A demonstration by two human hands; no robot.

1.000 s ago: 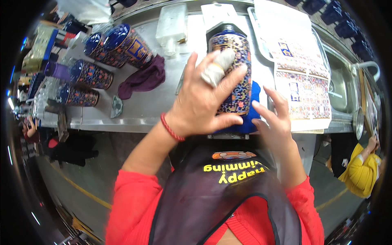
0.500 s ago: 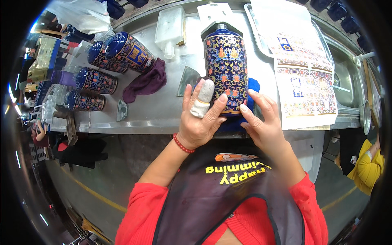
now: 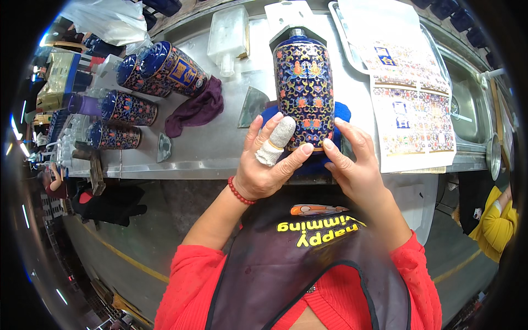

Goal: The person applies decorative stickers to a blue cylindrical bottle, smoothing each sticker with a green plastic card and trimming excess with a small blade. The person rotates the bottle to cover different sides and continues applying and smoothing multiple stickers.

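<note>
Here, at the centre of the frame, both hands close around the near end of a blue patterned bottle lying lengthwise on a metal table, its neck pointing toward the top edge. The left hand grips the bottle's lower left side, thumb pressed to the base, one finger wrapped in a white cot. The right hand grips the lower right side, fingers curled onto the base. A blue cloth lies under the bottle. In the upper left, four more blue bottles lie on their sides beside a purple rag. Decal sheets lie to the right, just beside the bottle.
</note>
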